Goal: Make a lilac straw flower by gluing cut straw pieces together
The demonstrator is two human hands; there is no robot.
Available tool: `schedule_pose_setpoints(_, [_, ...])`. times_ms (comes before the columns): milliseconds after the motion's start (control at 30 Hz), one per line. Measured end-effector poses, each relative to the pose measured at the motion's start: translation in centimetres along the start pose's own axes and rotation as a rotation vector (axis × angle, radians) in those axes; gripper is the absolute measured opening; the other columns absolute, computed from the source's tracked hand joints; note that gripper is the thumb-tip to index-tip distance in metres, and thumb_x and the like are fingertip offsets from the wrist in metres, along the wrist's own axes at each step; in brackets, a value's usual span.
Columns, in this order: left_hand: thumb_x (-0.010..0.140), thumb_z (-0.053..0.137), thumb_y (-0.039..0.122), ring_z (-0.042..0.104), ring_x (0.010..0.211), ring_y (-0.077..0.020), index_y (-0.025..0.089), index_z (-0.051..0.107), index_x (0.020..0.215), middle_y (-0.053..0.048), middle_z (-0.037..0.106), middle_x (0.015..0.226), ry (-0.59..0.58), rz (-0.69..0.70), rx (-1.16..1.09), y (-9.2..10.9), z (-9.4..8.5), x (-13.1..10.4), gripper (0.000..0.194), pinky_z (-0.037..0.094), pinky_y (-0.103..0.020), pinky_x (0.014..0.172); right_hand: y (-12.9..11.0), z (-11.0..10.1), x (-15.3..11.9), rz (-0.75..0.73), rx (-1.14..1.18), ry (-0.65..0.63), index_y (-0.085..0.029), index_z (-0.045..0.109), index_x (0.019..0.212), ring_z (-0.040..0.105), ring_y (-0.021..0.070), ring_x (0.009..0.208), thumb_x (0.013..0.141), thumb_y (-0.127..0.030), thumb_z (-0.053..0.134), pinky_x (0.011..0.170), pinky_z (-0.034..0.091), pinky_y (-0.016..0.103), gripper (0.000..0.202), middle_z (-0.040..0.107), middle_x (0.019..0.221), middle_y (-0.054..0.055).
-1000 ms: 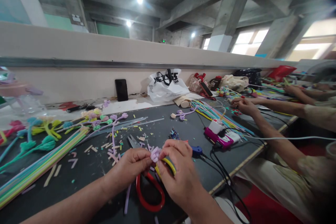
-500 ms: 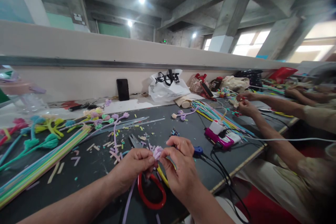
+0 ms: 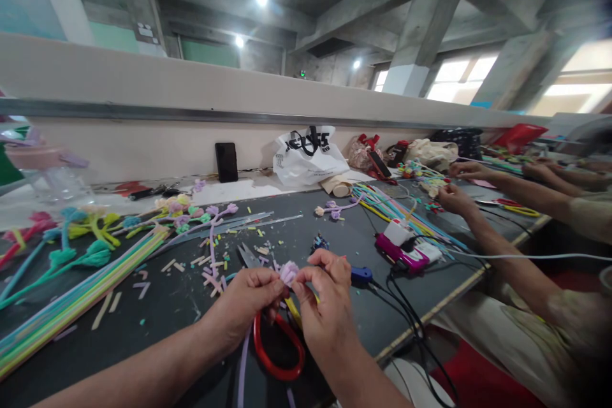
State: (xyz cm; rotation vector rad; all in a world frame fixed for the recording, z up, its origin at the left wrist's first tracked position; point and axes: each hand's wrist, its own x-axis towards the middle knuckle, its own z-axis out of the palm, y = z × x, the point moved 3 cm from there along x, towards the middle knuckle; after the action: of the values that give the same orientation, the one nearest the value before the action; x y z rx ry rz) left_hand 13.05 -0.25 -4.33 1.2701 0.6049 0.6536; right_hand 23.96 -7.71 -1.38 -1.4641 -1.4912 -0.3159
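Between my two hands is a small lilac pipe-cleaner flower [image 3: 288, 273]. My left hand [image 3: 258, 293] pinches it from the left between thumb and forefinger, and a lilac stem [image 3: 243, 366] hangs down below that hand. With curled fingers, my right hand [image 3: 325, 296] grips the flower's right side at the fingertips. Beneath both hands lie red-handled scissors [image 3: 278, 373] on the dark table, their blades pointing away to the left. A yellow strip, partly covered by my right hand, shows beside the handles. Just past my right hand lies a blue-handled tool [image 3: 362, 275] with a black cord.
Bundled pastel pipe cleaners [image 3: 95, 287] and finished coloured flowers [image 3: 95, 255] lie at left, with offcuts scattered nearby. A purple power strip [image 3: 400, 254] with cables is at right. A phone [image 3: 226, 162] and white bag [image 3: 310, 159] stand at the back. A co-worker's hands [image 3: 456, 197] work at right.
My hands stay at the flower with little movement; it looks slightly fuller from this angle. The view has shifted slightly. The co-worker's hands have moved a little apart.
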Motion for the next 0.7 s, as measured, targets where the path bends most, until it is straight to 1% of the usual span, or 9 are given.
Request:
schedule_pose_setpoints(133, [0.066, 0.066, 0.041, 0.04, 0.04, -0.0063, 0.012, 0.053, 0.052, 0.004, 0.046, 0.046, 0.019, -0.004, -0.022, 0.0, 0.1, 0.0, 0.035, 0.034, -0.019, 0.044, 0.1, 0.2, 0.0, 0.008, 0.0, -0.011, -0.019, 0.056, 0.072, 0.045, 0.0217, 0.091, 0.079, -0.015, 0.049, 0.088, 0.028, 0.044, 0.011, 0.048, 0.093, 0.006])
schedule_pose_setpoints(200, [0.067, 0.065, 0.041, 0.041, 0.041, -0.0066, 0.012, 0.055, 0.053, 0.004, 0.046, 0.046, 0.01, -0.002, -0.038, -0.1, 0.0, 0.1, 0.034, 0.033, -0.019, 0.044, 0.3, 0.1, 0.1, 0.009, -0.001, -0.02, -0.019, 0.057, 0.073, 0.045, 0.0217, 0.092, 0.078, -0.016, 0.051, 0.088, 0.029, 0.044, 0.009, 0.048, 0.093, 0.006])
schedule_pose_setpoints(300, [0.07, 0.064, 0.038, 0.042, 0.045, -0.0072, 0.011, 0.058, 0.056, 0.003, 0.049, 0.048, -0.073, 0.057, -0.029, 0.1, -0.4, 0.2, 0.031, 0.033, -0.019, 0.047, 0.4, -0.8, 0.3, -0.009, 0.028, -0.013, -0.02, 0.059, 0.075, 0.046, 0.0216, 0.094, 0.078, -0.016, 0.054, 0.086, 0.033, 0.041, 0.007, 0.048, 0.096, 0.006])
schedule_pose_setpoints(400, [0.074, 0.062, 0.034, 0.044, 0.051, -0.0075, 0.011, 0.061, 0.06, 0.001, 0.052, 0.053, -0.163, 0.122, -0.006, 0.4, -0.8, 0.3, 0.027, 0.033, -0.019, 0.053, 0.5, -2.2, 0.5, -0.023, 0.075, 0.057, -0.021, 0.059, 0.083, 0.046, 0.021, 0.097, 0.08, -0.015, 0.052, 0.083, 0.036, 0.039, 0.01, 0.047, 0.099, 0.006])
schedule_pose_setpoints(467, [0.075, 0.061, 0.034, 0.045, 0.053, -0.0079, 0.012, 0.063, 0.063, 0.001, 0.053, 0.056, -0.204, 0.138, 0.006, 0.4, -1.0, 0.3, 0.025, 0.033, -0.019, 0.054, 0.4, -2.9, 0.7, -0.041, 0.092, 0.11, -0.02, 0.057, 0.086, 0.046, 0.0201, 0.096, 0.081, -0.013, 0.051, 0.082, 0.037, 0.037, 0.011, 0.048, 0.098, 0.006])
schedule_pose_setpoints(567, [0.076, 0.061, 0.033, 0.046, 0.055, -0.0084, 0.012, 0.063, 0.063, 0.001, 0.053, 0.058, -0.235, 0.158, 0.052, 0.5, -1.1, 0.2, 0.025, 0.034, -0.02, 0.056, 0.1, -3.5, 0.8, -0.086, 0.108, 0.126, -0.02, 0.056, 0.085, 0.046, 0.0189, 0.093, 0.08, -0.01, 0.051, 0.08, 0.038, 0.036, 0.011, 0.048, 0.096, 0.006])
schedule_pose_setpoints(700, [0.078, 0.059, 0.03, 0.048, 0.06, -0.01, 0.012, 0.063, 0.059, 0.0, 0.053, 0.061, -0.226, 0.223, 0.183, 0.8, -1.1, 0.2, 0.027, 0.036, -0.02, 0.059, -0.5, -3.7, 0.7, -0.146, 0.125, 0.075, -0.019, 0.056, 0.084, 0.046, 0.0187, 0.092, 0.079, -0.008, 0.051, 0.082, 0.035, 0.038, 0.013, 0.047, 0.094, 0.005])
